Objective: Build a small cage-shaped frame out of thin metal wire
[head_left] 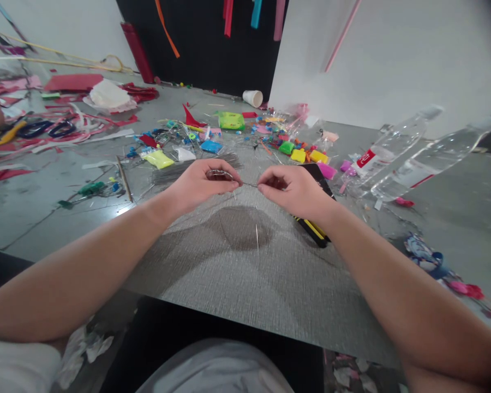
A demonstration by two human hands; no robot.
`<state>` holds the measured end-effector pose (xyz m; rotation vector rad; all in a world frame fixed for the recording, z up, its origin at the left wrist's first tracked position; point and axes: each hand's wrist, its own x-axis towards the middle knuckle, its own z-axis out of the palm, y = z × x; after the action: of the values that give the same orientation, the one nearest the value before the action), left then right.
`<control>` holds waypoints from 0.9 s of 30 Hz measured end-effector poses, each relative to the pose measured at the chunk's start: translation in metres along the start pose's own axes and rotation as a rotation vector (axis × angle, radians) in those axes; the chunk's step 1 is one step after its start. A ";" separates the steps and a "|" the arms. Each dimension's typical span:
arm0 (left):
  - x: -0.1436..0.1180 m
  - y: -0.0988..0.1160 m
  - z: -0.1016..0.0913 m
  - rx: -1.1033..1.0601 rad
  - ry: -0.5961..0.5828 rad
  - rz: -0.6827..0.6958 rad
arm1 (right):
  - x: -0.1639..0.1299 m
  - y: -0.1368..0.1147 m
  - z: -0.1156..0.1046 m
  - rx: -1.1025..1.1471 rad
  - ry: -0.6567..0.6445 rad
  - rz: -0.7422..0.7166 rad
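A thin grey metal wire stretches just above the grey textured counter, pinched at one end by the left hand and at the other by the right hand. A bundle of thin grey wires lies behind the left hand, two clear plastic bottles to the right.

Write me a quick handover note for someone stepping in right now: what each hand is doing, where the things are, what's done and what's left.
Left hand: shut, pinching one end of a thin wire, with a small dark piece tucked under the fingers.
Right hand: shut, pinching the wire's other end; the wire runs between both hands above the grey mat.
Nearby: bundle of spare wires behind the left hand, yellow-and-black tool under the right wrist, coloured clay blocks beyond, two clear bottles lying on the right.
Done: one wire picked up.
Left: no finished shape shows yet.
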<state>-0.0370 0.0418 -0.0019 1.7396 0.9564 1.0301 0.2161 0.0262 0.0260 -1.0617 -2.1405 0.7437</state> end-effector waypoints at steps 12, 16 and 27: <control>0.000 0.002 0.003 -0.263 -0.002 -0.132 | 0.001 0.004 0.000 -0.041 0.125 -0.105; 0.001 0.002 0.003 -0.338 0.002 -0.156 | 0.001 0.000 0.000 -0.174 0.207 -0.255; 0.002 -0.002 0.004 -0.210 -0.027 -0.120 | 0.001 -0.006 0.004 -0.215 0.120 -0.301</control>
<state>-0.0334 0.0429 -0.0040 1.5019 0.8913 0.9901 0.2101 0.0233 0.0281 -0.8372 -2.2431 0.3080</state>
